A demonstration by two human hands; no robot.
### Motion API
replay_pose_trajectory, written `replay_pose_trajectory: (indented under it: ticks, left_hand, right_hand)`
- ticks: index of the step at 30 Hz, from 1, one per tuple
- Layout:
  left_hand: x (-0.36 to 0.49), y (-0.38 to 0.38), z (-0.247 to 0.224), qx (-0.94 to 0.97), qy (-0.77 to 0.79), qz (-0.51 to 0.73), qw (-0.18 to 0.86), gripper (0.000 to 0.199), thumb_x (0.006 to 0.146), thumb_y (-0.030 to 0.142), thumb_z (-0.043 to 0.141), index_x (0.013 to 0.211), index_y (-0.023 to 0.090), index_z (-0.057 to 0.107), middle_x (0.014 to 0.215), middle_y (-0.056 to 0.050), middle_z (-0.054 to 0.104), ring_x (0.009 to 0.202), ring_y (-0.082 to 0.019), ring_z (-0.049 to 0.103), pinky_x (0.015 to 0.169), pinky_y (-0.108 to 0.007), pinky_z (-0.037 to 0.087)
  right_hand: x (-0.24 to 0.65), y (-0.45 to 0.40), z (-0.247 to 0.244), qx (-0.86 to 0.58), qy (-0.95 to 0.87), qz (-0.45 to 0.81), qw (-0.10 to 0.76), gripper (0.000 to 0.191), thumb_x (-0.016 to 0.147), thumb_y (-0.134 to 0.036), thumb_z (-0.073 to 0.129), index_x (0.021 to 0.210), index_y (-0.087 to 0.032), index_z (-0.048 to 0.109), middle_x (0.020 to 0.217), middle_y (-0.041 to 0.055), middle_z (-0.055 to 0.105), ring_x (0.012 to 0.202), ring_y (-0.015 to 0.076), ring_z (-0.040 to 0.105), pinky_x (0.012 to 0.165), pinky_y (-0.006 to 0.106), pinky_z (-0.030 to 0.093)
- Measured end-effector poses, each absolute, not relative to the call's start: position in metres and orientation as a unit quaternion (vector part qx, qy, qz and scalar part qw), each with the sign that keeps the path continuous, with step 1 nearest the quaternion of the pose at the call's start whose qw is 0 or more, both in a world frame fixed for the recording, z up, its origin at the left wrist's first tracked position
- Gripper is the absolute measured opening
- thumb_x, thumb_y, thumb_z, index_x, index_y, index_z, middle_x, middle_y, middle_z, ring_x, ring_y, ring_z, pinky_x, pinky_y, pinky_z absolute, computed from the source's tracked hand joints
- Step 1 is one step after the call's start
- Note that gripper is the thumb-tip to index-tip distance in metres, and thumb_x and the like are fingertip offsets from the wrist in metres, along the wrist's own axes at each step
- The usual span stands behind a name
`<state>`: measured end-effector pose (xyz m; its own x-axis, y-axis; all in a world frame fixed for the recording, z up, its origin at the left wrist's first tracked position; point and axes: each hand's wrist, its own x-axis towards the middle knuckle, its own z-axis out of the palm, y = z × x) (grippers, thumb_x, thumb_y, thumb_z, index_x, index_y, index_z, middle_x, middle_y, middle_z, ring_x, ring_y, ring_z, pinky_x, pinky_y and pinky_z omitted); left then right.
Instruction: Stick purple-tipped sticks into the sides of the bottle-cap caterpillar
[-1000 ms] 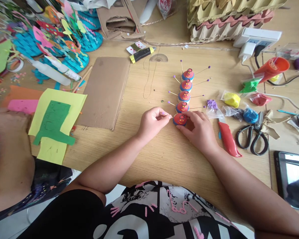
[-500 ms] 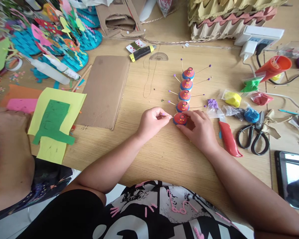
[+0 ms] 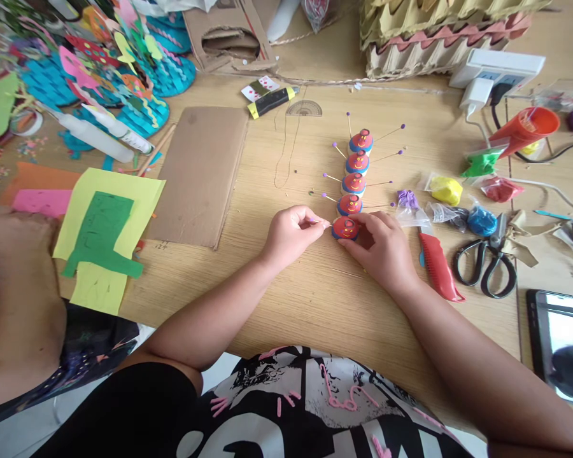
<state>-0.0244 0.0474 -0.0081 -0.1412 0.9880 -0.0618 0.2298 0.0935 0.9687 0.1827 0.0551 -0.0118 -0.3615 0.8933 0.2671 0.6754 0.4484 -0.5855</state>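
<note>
Pinched in my left hand (image 3: pixel 296 234) is a thin toothpick (image 3: pixel 328 225) with a purple ball at its end, its tip at the left side of the nearest red and blue clay figure (image 3: pixel 345 229). That figure has a smiling face drawn in yellow. My right hand (image 3: pixel 382 245) grips it from the right, with thumb in front and fingers behind. Beyond it, several similar figures (image 3: pixel 353 184) stand in a row. Each of those has a purple-tipped stick (image 3: pixel 334 177) poking out on either side.
Right of my hands lie a red-handled knife (image 3: pixel 439 267), black scissors (image 3: pixel 486 264), bagged clay (image 3: pixel 446 189) and a phone (image 3: pixel 558 343). On the left are a cardboard sheet (image 3: pixel 200 172), yellow paper (image 3: pixel 100 292) and another person's hand (image 3: pixel 14 232). Egg trays (image 3: pixel 439 54) sit at the back.
Almost nothing differs. Both hands hold the same positions, with the toothpick still against the nearest figure's left side.
</note>
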Motion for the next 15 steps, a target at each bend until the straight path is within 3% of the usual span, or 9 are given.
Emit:
replay_pose_trajectory:
  ticks: [15]
  left_hand:
    - [-0.0224,0.0479,-0.0118,0.497,0.613,0.45,0.418,0.015,0.074,0.029,0.079,0.067,0.018,0.07,0.067,-0.002,0.073,0.062,-0.014,0.064,0.061,-0.027,0.047]
  right_hand:
    - [0.1823,0.0561,-0.0133,-0.489,-0.798,0.195,0.291,0.037,0.086,-0.035,0.076,0.119,-0.022,0.07,0.107,0.0126,0.072,0.098,0.0306,0.067,0.086,0.047,0.055]
